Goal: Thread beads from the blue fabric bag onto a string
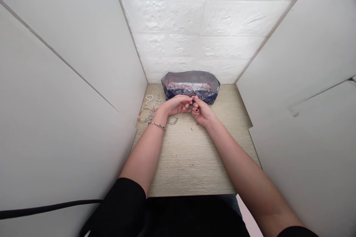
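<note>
My left hand [179,105] and my right hand [202,112] meet over the desk, thumbs and index fingertips pinched close together. What they pinch, if anything, is too small to make out. Just behind them stands a dark blue patterned pouch [169,94] with a grey inner side, its mouth wide. Inside it lie pink and clear beads [189,86]. Strings of white, pink and clear beads [149,98] lie left of the pouch. A loop of clear beads [173,120] rests under my left wrist, partly hidden by it.
The pale wood-grain desktop [191,166] is narrow, with light grey panels [69,118] rising on the left and right. A white brick-patterned wall [194,18] closes the back. Tiny reddish bits [191,129] lie on the desktop. A black cable [50,207] runs at lower left.
</note>
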`<control>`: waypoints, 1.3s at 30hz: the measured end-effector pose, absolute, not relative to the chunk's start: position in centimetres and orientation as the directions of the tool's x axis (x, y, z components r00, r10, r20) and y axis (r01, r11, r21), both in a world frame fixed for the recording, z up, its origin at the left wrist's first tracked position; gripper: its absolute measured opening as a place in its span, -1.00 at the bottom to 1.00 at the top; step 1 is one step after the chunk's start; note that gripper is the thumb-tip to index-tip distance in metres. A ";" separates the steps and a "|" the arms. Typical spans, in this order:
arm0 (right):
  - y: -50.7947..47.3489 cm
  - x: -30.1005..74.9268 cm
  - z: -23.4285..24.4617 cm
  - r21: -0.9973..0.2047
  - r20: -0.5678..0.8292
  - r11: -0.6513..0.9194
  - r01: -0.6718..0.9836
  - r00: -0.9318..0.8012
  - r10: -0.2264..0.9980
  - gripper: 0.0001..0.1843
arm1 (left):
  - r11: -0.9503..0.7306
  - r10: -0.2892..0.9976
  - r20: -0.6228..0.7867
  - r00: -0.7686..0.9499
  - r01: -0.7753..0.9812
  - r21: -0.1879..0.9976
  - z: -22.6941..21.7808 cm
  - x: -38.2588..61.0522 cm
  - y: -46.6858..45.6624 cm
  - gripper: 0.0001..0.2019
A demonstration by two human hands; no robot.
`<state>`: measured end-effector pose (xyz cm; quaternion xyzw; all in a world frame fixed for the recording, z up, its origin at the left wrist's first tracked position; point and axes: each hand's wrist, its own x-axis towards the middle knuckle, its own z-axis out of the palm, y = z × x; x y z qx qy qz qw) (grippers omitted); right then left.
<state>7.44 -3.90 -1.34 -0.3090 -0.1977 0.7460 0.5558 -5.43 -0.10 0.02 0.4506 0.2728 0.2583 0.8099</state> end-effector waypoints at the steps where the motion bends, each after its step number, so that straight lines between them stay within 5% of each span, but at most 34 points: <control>1: -3.9 7.4 -1.3 -0.637 -0.242 -0.304 -0.708 -0.191 0.951 -0.89 | 0.462 0.664 -0.209 0.718 -0.174 0.870 0.0 -5.4 -0.1 -0.91; 39: -4.2 7.0 -1.2 -0.696 -0.234 -0.250 -0.673 -0.116 0.965 -0.84 | 0.453 0.694 -0.222 0.685 -0.176 0.874 0.0 -5.3 -0.2 -0.89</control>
